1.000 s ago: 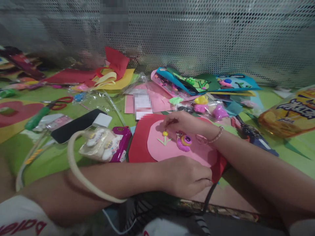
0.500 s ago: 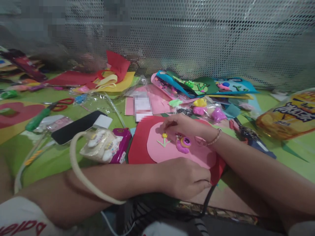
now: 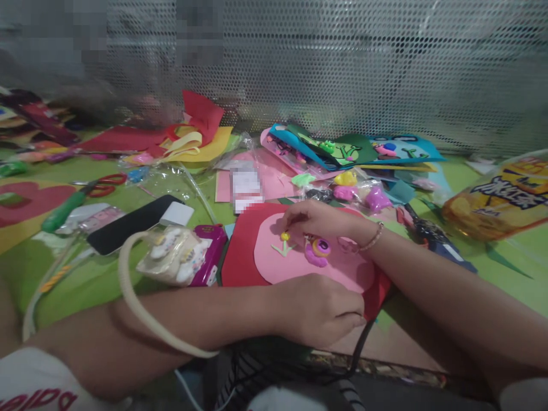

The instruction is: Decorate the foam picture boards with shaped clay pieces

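Observation:
A pink oval sheet (image 3: 274, 265) lies on a red card (image 3: 242, 251). A small flower (image 3: 282, 246) with a yellow head and pale green stem and leaves is on the pink sheet, left of a purple and yellow clay snail (image 3: 319, 251). My right hand (image 3: 317, 220) reaches in from the right, its bent fingertips pinched close above the flower's yellow head; anything between them is too small to see. My left hand (image 3: 319, 311) lies across the card's near edge, fingers curled together at its lower right corner. What they grip is hidden.
Bagged clay lumps (image 3: 377, 197) and stacked craft sheets (image 3: 355, 151) lie beyond the card. To the left are a purple case (image 3: 209, 254), a black phone (image 3: 135, 225) and red-handled scissors (image 3: 109, 184). A yellow snack bag (image 3: 500, 200) stands right, before a perforated metal panel (image 3: 321, 63).
The view has shifted very slightly. Both hands keep almost the same place and pose, with the right fingertips still by the flower's head.

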`<state>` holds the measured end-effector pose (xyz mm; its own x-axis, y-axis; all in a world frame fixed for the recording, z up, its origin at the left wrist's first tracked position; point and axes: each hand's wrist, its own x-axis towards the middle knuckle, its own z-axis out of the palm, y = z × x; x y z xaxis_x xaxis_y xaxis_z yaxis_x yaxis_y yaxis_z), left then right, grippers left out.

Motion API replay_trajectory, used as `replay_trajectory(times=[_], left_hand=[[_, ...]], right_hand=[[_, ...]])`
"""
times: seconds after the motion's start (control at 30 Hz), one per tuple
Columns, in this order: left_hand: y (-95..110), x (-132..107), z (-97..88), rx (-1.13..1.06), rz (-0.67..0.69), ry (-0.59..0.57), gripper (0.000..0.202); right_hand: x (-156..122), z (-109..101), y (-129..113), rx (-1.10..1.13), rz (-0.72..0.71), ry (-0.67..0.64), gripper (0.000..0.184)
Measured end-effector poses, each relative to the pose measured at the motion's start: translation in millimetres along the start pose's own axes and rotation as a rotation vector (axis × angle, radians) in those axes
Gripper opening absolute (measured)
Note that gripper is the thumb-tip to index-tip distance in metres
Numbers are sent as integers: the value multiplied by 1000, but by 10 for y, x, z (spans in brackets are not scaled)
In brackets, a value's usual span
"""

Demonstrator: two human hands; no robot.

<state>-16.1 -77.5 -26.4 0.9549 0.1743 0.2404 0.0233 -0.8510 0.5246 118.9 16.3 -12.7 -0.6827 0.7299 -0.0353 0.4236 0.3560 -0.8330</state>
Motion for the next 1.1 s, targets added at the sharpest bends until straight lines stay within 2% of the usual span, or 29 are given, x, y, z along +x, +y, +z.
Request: replay_trajectory(times=[0.17,0.5,0.87,0.97,1.1], left_hand=[[-10,0,1,-11,-9,-6,13],[6,8,-1,13,-12,-15,12],[-4,-5,8,82,18,-8,13],[-7,-27,-7,260,52,35,16],[67,-44,-128,650,-8,203,16]], right_hand=[[11,3,27,-24,-39,3,31],[17,0,60,-172,-105,27,23],[-22,-4,-26,-134,-24,-26,20],[-19,-9,-20,-91,-21,-43,20],[9,-17,1,-214,-87,-1,19]])
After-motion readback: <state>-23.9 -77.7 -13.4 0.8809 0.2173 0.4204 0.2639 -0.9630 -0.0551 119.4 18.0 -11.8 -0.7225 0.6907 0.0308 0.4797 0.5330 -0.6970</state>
